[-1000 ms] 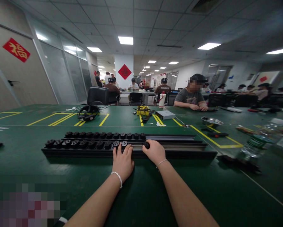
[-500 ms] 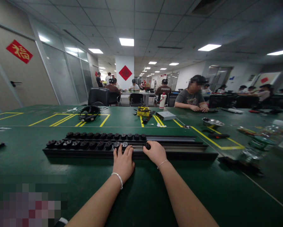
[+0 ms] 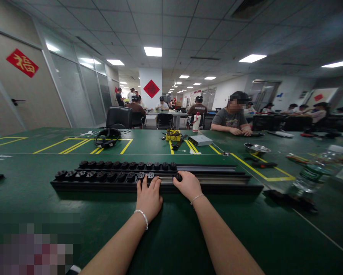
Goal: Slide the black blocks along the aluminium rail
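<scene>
Two long black power tracks (image 3: 217,187) lie side by side across the green table, each with a shiny channel. Several round-faced black sockets (image 3: 101,175) fill the left part of the front track, and another row of sockets (image 3: 108,164) sits in the rear one. My left hand (image 3: 148,193) is open, its fingers spread and the tips resting on the last sockets of the front row. Just right of it, my right hand (image 3: 188,186) is closed around a black socket (image 3: 178,177) at the front track's channel. Its fingers hide most of that socket.
A headset (image 3: 107,138), a yellow block with cables (image 3: 173,135) and a grey box (image 3: 200,140) lie beyond the tracks. To the right are a metal bowl (image 3: 256,148) and a plastic bottle (image 3: 313,173). A person (image 3: 231,118) sits across the table.
</scene>
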{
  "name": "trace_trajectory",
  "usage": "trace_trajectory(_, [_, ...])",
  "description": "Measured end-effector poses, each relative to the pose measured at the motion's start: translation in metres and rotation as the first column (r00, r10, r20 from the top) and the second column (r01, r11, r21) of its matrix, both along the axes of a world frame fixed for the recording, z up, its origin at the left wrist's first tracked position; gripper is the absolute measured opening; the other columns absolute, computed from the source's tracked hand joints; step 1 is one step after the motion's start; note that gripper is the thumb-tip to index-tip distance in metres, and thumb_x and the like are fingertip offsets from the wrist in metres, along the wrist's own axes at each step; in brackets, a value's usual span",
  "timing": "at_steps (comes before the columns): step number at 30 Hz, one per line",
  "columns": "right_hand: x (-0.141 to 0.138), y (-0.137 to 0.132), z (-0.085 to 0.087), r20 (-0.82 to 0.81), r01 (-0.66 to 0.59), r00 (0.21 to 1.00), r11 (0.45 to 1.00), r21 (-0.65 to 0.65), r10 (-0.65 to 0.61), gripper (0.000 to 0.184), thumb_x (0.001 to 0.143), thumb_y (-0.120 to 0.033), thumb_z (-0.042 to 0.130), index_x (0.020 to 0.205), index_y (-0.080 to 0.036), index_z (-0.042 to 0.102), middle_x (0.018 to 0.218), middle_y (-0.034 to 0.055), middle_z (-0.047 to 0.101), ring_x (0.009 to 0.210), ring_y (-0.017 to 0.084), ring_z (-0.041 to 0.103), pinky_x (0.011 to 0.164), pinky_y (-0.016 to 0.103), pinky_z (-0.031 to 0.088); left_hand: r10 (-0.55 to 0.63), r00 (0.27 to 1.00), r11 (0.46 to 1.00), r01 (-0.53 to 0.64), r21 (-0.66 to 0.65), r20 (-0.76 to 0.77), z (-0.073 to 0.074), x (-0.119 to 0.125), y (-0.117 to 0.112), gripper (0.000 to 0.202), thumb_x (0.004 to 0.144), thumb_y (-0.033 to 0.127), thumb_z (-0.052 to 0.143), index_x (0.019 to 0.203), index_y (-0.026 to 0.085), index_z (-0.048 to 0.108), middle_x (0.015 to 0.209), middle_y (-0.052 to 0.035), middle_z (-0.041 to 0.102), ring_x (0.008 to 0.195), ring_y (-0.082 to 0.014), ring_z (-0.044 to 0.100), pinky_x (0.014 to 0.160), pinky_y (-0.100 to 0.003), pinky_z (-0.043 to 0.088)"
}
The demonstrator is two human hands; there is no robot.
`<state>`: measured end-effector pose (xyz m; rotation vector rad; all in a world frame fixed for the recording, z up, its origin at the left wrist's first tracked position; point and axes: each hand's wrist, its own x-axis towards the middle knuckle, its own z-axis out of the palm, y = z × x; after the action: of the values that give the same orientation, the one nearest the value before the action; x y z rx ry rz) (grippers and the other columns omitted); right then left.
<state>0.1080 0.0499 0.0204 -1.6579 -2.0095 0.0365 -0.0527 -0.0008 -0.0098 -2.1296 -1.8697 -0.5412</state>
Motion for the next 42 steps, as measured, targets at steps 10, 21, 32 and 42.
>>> trace_trajectory(10, [0.0008,-0.0001,0.0010,0.032,-0.010,0.999,1.000,0.025,0.010,0.022,0.076,-0.038,0.048,0.076,-0.021,0.061,0.082,0.0042,0.065,0.081,0.016,0.056,0.071,0.024,0.036,0.001,1.000,1.000,-0.001,0.008,0.008,-0.0013,0.0001,0.0001,0.051,0.070,0.021,0.048,0.121,0.025,0.046,0.134,-0.0023,0.042,0.129,-0.0319,0.022,0.104,-0.053,0.013])
trace_trajectory(21, [0.0024,0.0003,0.0020,0.029,-0.011,1.000,1.000,0.009,0.011,0.025,0.076,-0.038,0.048,0.084,-0.021,0.064,0.088,0.0049,0.065,0.085,0.017,0.056,0.073,0.024,0.036,0.010,1.000,1.000,-0.010,-0.015,0.002,0.0014,-0.0002,-0.0011,0.050,0.072,0.022,0.048,0.122,0.025,0.046,0.134,-0.0031,0.042,0.129,-0.0315,0.022,0.105,-0.053,0.013])
trace_trajectory(32, [0.0028,-0.0041,0.0026,0.036,0.039,0.999,0.999,-0.003,-0.039,0.030,0.076,-0.044,0.047,0.092,-0.025,0.064,0.095,0.0029,0.066,0.091,0.017,0.057,0.075,0.025,0.038,0.010,1.000,1.000,-0.010,-0.028,0.003,0.0038,0.0008,-0.0026,0.051,0.072,0.022,0.047,0.123,0.023,0.045,0.135,-0.0035,0.041,0.130,-0.0316,0.020,0.105,-0.052,0.013])
trace_trajectory(42, [0.0025,-0.0026,-0.0001,0.033,0.020,0.999,1.000,0.018,-0.021,0.026,0.076,-0.041,0.047,0.086,-0.024,0.064,0.090,0.0034,0.065,0.087,0.016,0.056,0.072,0.025,0.037,0.005,1.000,1.000,-0.005,-0.009,0.001,0.0015,0.0008,-0.0018,0.051,0.072,0.022,0.048,0.123,0.023,0.045,0.135,-0.0033,0.042,0.129,-0.0320,0.021,0.104,-0.053,0.014])
